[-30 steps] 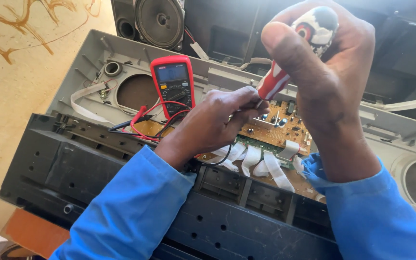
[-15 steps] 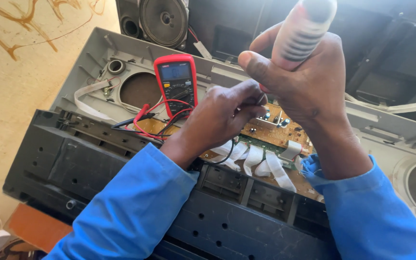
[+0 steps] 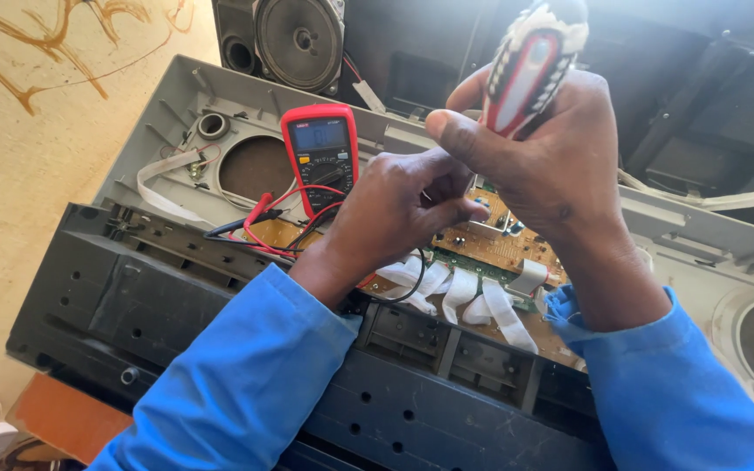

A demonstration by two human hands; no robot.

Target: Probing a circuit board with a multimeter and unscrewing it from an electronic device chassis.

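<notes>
My right hand (image 3: 541,166) grips the red, white and black handle of a screwdriver (image 3: 527,65), held upright over a circuit board (image 3: 490,249) inside an opened grey audio unit (image 3: 167,113). Its shaft and tip are hidden behind my hands. My left hand (image 3: 394,209) reaches in beside it, fingers pinched together near the board; what they touch is hidden. Both sleeves are blue. White ribbon cables (image 3: 469,296) run off the board's near edge.
A red multimeter (image 3: 320,157) lies on the grey panel, its red and black leads (image 3: 263,227) trailing toward my left hand. A black perforated casing (image 3: 167,296) spans the front. A loudspeaker (image 3: 298,39) stands behind. A yellow wall is at left.
The screwdriver handle has turned in my right hand, its red stripe now facing me. My left hand stays at the board. The view shifted slightly.
</notes>
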